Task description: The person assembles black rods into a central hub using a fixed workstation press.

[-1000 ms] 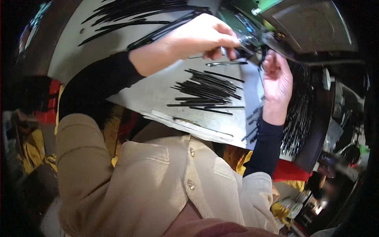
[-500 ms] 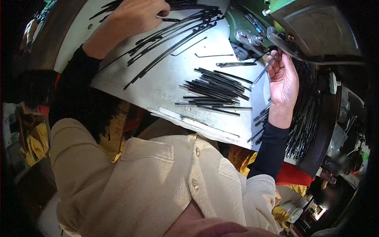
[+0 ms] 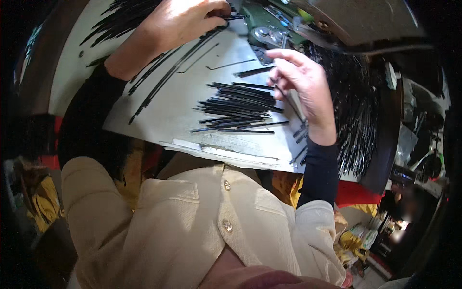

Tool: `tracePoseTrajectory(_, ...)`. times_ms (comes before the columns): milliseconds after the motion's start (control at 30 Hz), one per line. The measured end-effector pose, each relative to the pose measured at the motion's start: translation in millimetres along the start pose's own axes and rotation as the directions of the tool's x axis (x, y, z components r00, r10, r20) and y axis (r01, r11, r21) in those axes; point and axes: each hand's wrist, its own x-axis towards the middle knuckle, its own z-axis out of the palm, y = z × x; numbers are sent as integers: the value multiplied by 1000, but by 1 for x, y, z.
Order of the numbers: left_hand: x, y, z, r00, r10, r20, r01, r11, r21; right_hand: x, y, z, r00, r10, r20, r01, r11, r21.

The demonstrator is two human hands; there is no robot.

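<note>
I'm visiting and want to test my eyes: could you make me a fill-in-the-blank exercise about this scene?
1. The pile of short rods is coloured ____.
2. A thin rod is held in the person's ____ hand.
3. The hand farther from that pile is the ____ one.
4. The beige jacket has two round ____.

Missing words: black; right; left; buttons.

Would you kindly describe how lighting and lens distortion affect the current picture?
Head view: strong light brightens the smooth grey-white tabletop and the left hand; also in the head view, glints speckle the long heap of thin black rods at right; and the head view's fisheye lens bends straight edges near its blackened rim.
</note>
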Motion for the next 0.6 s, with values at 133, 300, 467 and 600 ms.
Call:
tracePoseTrajectory(133,18,28,-1,966,-145,212,225,878,-422,0,6,0,1000,5,8,-5,1000,-18)
tracePoseTrajectory(300,24,47,0,937,-175,302,333,708,-623,1,9,-5,999,-46,-10,46,999,-12)
tracePoseTrajectory(467,26,49,2,926,-183,330,364,662,-655,-1,7,-8,997,-64,-38,61,996,-67)
tracePoseTrajectory(600,25,43,12,949,-170,264,310,646,-698,-1,7,-9,997,-73,-40,71,997,-40)
